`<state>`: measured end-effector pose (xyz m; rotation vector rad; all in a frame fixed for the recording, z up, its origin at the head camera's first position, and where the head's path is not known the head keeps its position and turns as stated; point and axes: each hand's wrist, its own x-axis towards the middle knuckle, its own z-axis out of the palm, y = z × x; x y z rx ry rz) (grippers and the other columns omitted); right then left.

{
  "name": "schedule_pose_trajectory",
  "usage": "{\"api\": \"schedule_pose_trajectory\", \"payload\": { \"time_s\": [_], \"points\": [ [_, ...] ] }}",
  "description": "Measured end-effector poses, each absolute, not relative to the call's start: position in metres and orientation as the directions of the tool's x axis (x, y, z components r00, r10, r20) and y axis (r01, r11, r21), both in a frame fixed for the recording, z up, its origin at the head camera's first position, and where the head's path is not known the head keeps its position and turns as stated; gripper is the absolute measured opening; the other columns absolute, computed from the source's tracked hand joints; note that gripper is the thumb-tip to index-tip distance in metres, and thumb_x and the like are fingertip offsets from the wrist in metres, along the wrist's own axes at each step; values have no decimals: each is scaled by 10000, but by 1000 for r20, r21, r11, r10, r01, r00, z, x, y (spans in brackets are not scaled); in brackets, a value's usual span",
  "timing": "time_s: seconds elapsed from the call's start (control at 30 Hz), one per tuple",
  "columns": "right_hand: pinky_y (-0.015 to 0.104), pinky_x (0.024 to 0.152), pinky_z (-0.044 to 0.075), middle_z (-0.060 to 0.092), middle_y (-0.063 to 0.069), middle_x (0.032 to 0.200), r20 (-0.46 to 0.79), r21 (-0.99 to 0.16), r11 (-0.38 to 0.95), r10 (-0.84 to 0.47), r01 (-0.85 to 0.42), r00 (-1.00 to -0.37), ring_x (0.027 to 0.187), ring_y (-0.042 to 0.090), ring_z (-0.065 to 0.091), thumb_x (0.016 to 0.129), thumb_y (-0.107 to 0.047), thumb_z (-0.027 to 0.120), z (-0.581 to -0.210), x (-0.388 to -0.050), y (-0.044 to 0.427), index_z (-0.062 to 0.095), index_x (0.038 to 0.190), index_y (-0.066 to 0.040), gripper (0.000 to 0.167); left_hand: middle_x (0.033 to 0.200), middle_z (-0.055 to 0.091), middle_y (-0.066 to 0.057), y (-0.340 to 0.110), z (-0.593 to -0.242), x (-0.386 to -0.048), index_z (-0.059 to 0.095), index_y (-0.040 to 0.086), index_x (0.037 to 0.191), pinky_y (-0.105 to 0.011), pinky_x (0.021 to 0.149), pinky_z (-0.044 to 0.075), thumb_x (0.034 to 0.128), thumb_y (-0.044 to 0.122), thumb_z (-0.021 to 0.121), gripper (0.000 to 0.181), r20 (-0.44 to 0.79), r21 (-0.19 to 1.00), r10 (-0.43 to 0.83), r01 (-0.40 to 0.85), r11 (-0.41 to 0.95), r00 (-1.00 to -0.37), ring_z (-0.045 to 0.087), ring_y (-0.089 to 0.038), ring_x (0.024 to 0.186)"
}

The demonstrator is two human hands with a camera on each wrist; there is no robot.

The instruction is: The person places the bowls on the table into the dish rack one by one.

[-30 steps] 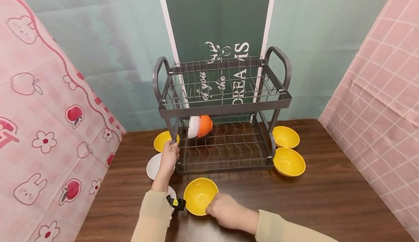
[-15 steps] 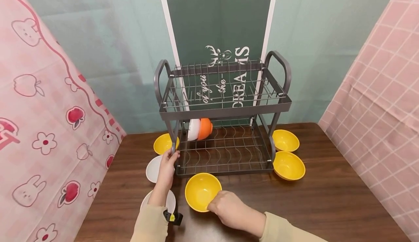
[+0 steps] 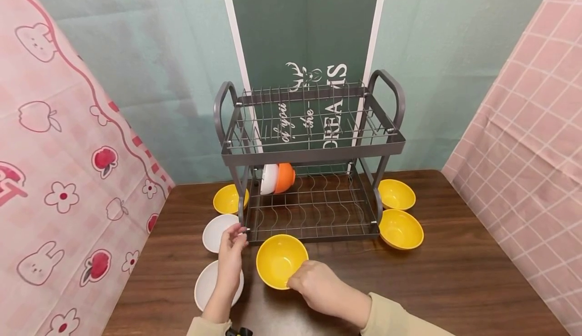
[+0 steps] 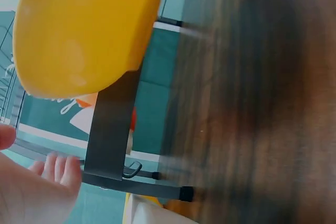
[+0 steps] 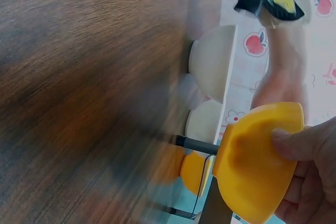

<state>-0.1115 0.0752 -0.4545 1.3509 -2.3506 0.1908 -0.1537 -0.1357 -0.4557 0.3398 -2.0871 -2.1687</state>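
My right hand (image 3: 320, 289) pinches the rim of a yellow bowl (image 3: 281, 261), held in front of the dark grey two-tier dish rack (image 3: 313, 155). The right wrist view shows the thumb on the side of this bowl (image 5: 257, 161), raised off the table. My left hand (image 3: 230, 257) is by the rack's front left corner, its fingers loosely bent and holding nothing. Whether its fingertips touch the rack I cannot tell. A white bowl (image 3: 269, 179) and an orange bowl (image 3: 285, 178) stand tilted on their sides, nested, at the left of the lower tier.
Left of the rack are a yellow bowl (image 3: 226, 199) and two white bowls, the farther one (image 3: 213, 234) and the nearer one (image 3: 206, 284), partly behind my left arm. Two yellow bowls, a back one (image 3: 397, 194) and a front one (image 3: 401, 230), sit right of it on the wooden table (image 3: 454, 275).
My left hand has let go of the rack's left upright and moved down toward me. The yellow bowl in my right hand has moved slightly forward, closer to the rack.
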Motion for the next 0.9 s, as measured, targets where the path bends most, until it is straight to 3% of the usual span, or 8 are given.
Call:
{"api": "schedule_pose_trajectory", "payload": {
  "time_s": [0.13,0.23,0.4,0.57,0.9],
  "points": [
    [175,652,442,630,-163,654,424,84,527,-787,-846,-449,610,-3,563,683,-97,727,-454,-112,76,648,710,-231,158,1225,533,-205,-131,-458,-143,373,-21,1318,-252,801,502,980,175,416,393,-115,993,-139,-114,-12,-984,569,-136,1003],
    [178,664,448,637,-163,668,421,84,533,-785,-842,-455,623,-1,569,694,-112,730,-455,-112,75,657,724,-233,145,1277,540,-211,-130,-461,-139,392,0,1337,-309,767,519,987,351,390,496,-140,989,-73,-144,44,-987,584,-220,1054],
    [179,659,445,626,-155,658,425,86,525,-788,-847,-445,618,10,562,693,-113,729,-455,-112,74,658,725,-224,135,1318,514,-202,-127,-465,-131,441,14,1340,-312,741,549,959,484,370,609,-187,981,13,-186,54,-982,595,-203,1041],
    [175,663,439,613,-154,645,424,90,520,-791,-849,-440,609,13,552,685,-102,724,-454,-111,74,649,712,-217,141,1275,531,-195,-125,-469,-128,482,16,1312,-271,672,551,967,357,430,489,-228,974,36,-227,21,-973,606,-90,903],
    [288,822,533,675,-135,760,426,99,537,-784,-838,-452,774,24,633,693,-89,726,-455,-111,77,663,776,-218,166,1226,558,-157,-126,-472,-129,502,-11,1280,-284,646,560,943,183,428,395,-248,967,18,-248,-59,-969,613,-102,867]
  ]
}}
